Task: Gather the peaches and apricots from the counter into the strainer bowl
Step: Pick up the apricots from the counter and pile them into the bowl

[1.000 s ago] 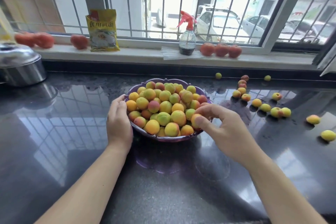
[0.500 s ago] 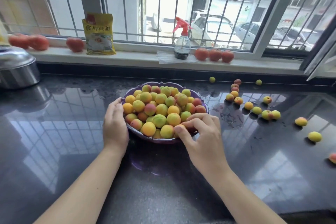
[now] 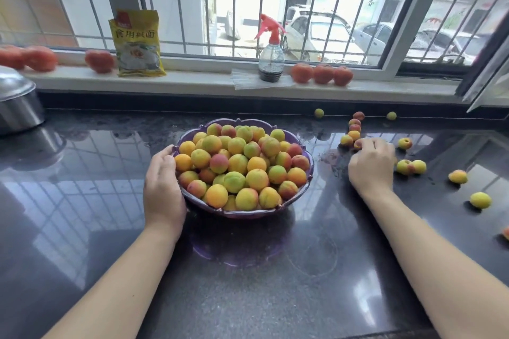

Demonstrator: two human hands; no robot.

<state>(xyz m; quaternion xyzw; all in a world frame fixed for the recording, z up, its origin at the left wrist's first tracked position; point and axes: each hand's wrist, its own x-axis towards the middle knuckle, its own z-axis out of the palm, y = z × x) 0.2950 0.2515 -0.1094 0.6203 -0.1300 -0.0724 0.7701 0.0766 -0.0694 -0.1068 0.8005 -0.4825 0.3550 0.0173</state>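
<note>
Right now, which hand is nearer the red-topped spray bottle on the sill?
Right. The right hand lies below and right of the spray bottle; the left hand rests on the purple bowl, farther away.

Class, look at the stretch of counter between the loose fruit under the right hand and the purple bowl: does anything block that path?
Nothing visible does. The right hand rests on the loose fruit, and only bare dark counter lies between there and the bowl. The bowl is already heaped, so added fruit may roll off.
</note>
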